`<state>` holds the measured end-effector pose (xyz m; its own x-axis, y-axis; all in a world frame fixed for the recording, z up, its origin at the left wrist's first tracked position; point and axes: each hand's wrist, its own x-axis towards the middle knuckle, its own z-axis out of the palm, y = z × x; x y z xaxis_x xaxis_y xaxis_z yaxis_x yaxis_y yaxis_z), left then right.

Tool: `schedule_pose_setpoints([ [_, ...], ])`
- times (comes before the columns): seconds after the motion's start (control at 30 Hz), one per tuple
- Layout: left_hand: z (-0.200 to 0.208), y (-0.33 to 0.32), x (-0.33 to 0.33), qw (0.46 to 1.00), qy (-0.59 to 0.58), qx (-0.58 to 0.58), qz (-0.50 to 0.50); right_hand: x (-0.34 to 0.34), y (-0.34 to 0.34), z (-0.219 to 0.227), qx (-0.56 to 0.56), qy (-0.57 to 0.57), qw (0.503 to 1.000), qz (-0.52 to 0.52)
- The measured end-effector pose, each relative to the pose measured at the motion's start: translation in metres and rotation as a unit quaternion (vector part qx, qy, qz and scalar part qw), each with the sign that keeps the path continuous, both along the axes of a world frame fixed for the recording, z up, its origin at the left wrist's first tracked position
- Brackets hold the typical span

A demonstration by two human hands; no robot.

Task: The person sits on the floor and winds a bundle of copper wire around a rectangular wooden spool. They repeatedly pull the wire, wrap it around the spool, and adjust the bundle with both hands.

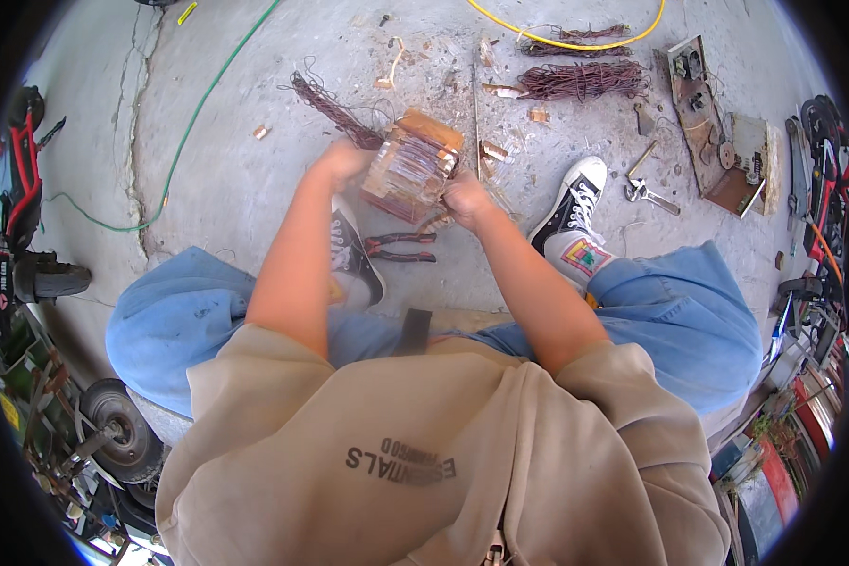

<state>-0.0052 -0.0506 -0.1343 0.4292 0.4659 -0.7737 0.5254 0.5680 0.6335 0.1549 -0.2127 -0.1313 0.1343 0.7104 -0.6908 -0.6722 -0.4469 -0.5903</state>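
Observation:
A boxy transformer winding (410, 162), with brown paper insulation and wound wire, is held above the concrete floor between my feet. My right hand (466, 199) is closed on its right side, the fingertips partly hidden by it. At its left, my left hand (344, 164) is closed around the base of a bundle of dark copper wire (335, 108), whose looped end sticks out toward the far left. The left fingers are partly hidden. Red-and-black pliers (401, 247) lie on the floor below the winding, beside my left shoe (351, 255).
Coiled wire bundles (583, 81) lie at the far right, near a yellow hose (575, 45). An adjustable wrench (653, 195) rests right of my right shoe (575, 196). Beyond it are metal housing parts (703, 123). Paper scraps (495, 151) litter the floor. A green hose (201, 108) curves at left.

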Motion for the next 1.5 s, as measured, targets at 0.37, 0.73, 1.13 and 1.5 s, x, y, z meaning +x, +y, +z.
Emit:
schedule_pose_setpoints([
  [0.37, -0.017, 0.008, 0.015, 0.996, 0.018, 0.036, -0.075, -0.004, 0.002, -0.047, 0.109, -0.259, 0.959, 0.047],
  [0.73, 0.015, 0.019, 0.020, 0.968, 0.131, 0.067, -0.206, 0.010, 0.007, -0.043, 0.056, -0.320, 0.941, 0.096],
  [1.13, 0.025, 0.016, -0.036, 0.938, -0.235, -0.196, 0.160, 0.021, 0.010, -0.018, 0.066, -0.446, 0.861, 0.235],
  [1.5, 0.014, -0.004, -0.023, 0.989, 0.002, -0.084, 0.118, 0.028, 0.001, 0.000, -0.036, -0.393, 0.860, 0.324],
])
